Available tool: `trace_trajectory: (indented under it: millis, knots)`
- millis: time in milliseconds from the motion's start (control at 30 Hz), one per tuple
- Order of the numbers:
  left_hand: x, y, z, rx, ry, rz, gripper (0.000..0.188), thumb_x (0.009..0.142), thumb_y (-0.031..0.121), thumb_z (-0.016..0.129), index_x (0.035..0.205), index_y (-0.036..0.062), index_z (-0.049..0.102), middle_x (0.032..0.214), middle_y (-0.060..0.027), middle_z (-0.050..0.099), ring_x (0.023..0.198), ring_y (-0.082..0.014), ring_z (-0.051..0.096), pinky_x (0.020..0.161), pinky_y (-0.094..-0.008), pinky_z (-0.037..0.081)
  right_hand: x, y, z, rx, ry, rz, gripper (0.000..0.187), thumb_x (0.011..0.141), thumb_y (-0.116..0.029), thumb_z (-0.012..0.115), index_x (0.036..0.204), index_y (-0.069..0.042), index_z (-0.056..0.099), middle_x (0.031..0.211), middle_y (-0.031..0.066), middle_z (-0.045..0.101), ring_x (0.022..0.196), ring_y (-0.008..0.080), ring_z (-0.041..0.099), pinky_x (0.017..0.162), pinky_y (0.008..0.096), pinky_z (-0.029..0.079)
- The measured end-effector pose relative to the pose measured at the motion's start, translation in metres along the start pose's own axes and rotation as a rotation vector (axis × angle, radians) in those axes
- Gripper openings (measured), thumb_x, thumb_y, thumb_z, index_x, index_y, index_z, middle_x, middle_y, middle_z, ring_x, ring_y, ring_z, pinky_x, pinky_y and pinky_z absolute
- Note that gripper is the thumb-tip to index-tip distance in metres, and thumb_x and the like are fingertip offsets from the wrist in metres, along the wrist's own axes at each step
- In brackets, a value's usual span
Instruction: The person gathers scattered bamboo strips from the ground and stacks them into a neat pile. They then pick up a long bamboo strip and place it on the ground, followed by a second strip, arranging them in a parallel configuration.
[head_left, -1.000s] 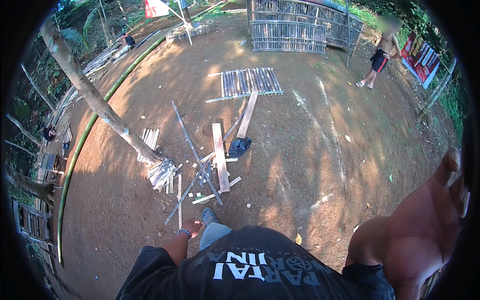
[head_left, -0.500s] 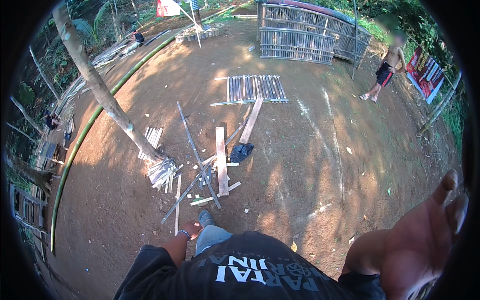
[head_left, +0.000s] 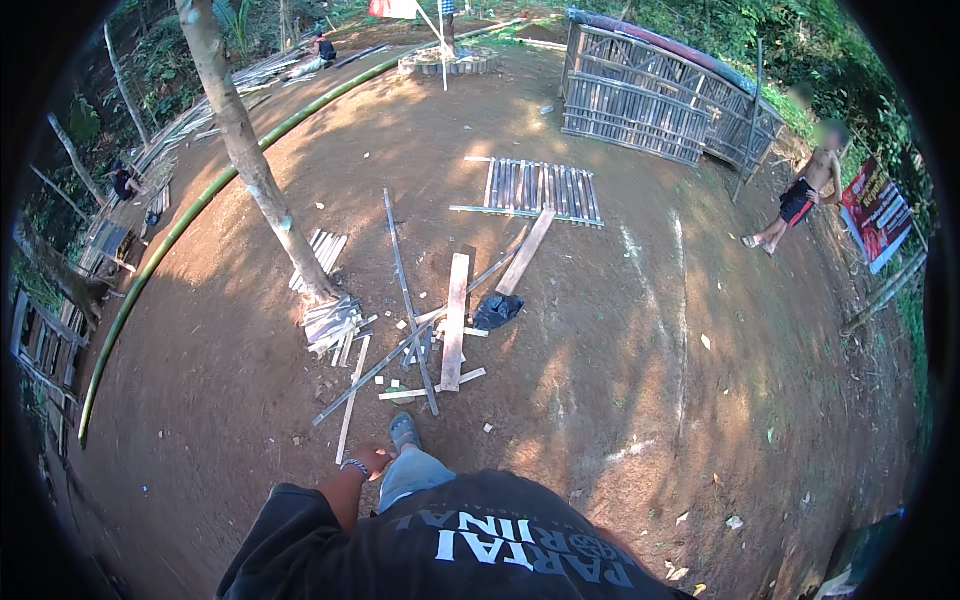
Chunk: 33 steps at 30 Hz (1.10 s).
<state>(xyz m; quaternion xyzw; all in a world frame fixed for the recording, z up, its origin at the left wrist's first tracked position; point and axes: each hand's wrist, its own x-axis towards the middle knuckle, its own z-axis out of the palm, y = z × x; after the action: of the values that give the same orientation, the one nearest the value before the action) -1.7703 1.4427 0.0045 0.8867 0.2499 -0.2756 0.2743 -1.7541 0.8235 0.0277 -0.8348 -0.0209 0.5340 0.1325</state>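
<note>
My left hand (head_left: 373, 461), with a bracelet at its wrist, hangs beside my jeans leg (head_left: 415, 472) and is seen from above. Its fingers are too small and partly hidden to show whether they hold anything. Close by lies the near end of a pale thin strip (head_left: 354, 400). Past my grey sandal (head_left: 404, 432), long bamboo poles (head_left: 408, 290) cross on the dirt beside a wide wooden plank (head_left: 455, 320). Small offcuts lie scattered around them. My right hand is out of the picture.
A slatted bamboo panel (head_left: 545, 190) lies ahead, with another plank (head_left: 525, 253) and a black plastic bag (head_left: 497, 311) nearer. Cut strips (head_left: 333, 322) are heaped by a leaning tree trunk (head_left: 250, 160). A person (head_left: 800, 195) stands far right; others sit far left.
My right hand, raised open at the lower right, has dropped out of view. The view has turned slightly left, shifting distant things rightward. My left hand stays by my leg.
</note>
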Motion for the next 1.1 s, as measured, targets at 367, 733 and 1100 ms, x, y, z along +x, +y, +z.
trace_trajectory:
  millis: [367,733,1100]
  knots:
    - [0.01,0.024,-0.026,0.02,-0.039,-0.04,0.058,0.08,0.056,0.068,0.105,0.0045,0.069,0.106,-0.0174,0.072,0.1,-0.0338,0.068,0.088,-0.0406,0.052,0.037,-0.028,0.045,0.445,0.044,0.0,0.077,0.081,-0.037,0.077,0.143,-0.004,0.047,0.132,0.0188,0.06,0.121,0.0297,0.059,0.102,0.0397,0.046]
    - [-0.001,0.081,-0.012,0.002,-0.051,0.15,0.047,0.09,0.048,0.061,0.11,0.0067,0.07,0.104,-0.0121,0.073,0.097,-0.0268,0.069,0.085,-0.0371,0.051,0.044,-0.026,0.055,0.572,0.015,-0.036,0.075,0.081,-0.034,0.077,0.142,-0.003,0.047,0.131,0.0172,0.061,0.119,0.027,0.06,0.1,0.0383,0.047]
    - [-0.016,0.004,0.0,0.075,-0.059,-0.028,0.049,0.082,0.053,0.063,0.096,0.0066,0.073,0.101,-0.0185,0.072,0.099,-0.0365,0.067,0.086,-0.0439,0.052,0.088,0.013,0.072,0.952,-0.292,-0.362,0.072,0.081,-0.029,0.077,0.142,-0.002,0.048,0.129,0.0149,0.063,0.117,0.0229,0.06,0.098,0.036,0.048]
